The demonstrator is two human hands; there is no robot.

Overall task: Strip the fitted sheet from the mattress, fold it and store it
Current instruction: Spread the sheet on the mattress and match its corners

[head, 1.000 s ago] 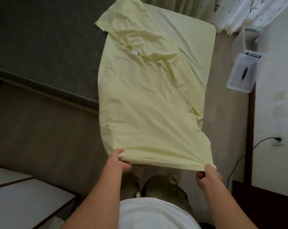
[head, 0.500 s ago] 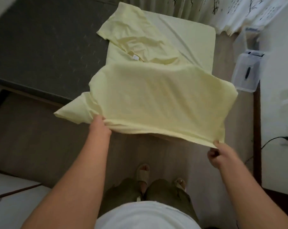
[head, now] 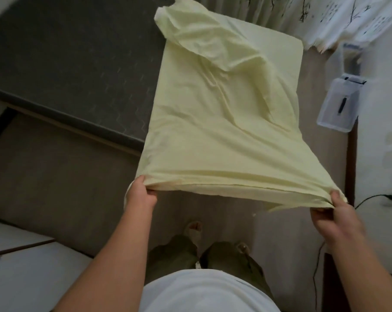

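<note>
The left hand (head: 141, 195) pinches the near left corner of the fitted sheet (head: 224, 131), thumb on top and fingers (head: 151, 192) curled beneath. The right hand (head: 335, 213) grips the near right corner the same way. Between them the layered edge is pulled taut.

To fold well, I judge both corners should be held level under even tension, so the layers do not slide apart, then carried toward twelve o'clock to meet the far end squarely.

From the fingers the sheet runs off toward twelve onto the bed, bunched at its far end. The bare dark mattress (head: 66, 64) lies at ten o'clock. The pale flat surface under the far end may be more sheet; I cannot tell.
</note>
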